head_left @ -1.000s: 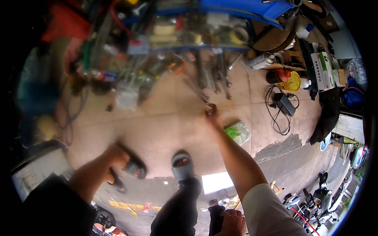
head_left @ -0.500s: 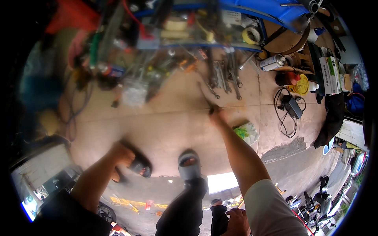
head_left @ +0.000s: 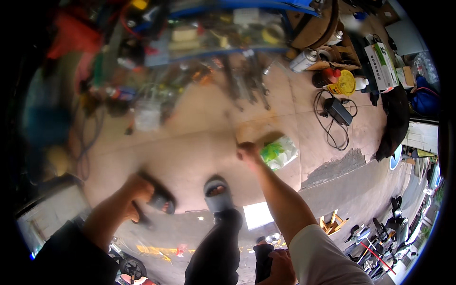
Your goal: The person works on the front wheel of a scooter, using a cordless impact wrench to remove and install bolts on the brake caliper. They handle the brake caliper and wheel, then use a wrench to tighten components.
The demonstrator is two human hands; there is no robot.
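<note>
My right hand (head_left: 247, 152), below a white sleeve, is closed over the pale floor. A thin, dark rod-like tool seems to stick out from it, too smeared to name. Beside the hand lies a white and green plastic packet (head_left: 279, 153). Farther off are several blurred wrenches (head_left: 244, 88). At the lower edge, by a dark trouser leg, is what appears to be my left hand (head_left: 281, 267); its fingers are only partly visible and its forearm is out of sight.
A blue-edged tool tray (head_left: 223, 53) crosses the back. On the right are a spray can (head_left: 304, 60), a yellow tub (head_left: 343, 83) and a corded black power adapter (head_left: 338, 111). Sandalled feet show in front, including another person's bare leg (head_left: 111, 209) at left.
My right hand has drawn back from the wrenches, toward me and slightly left, and is now beside the packet. The whole view has shifted.
</note>
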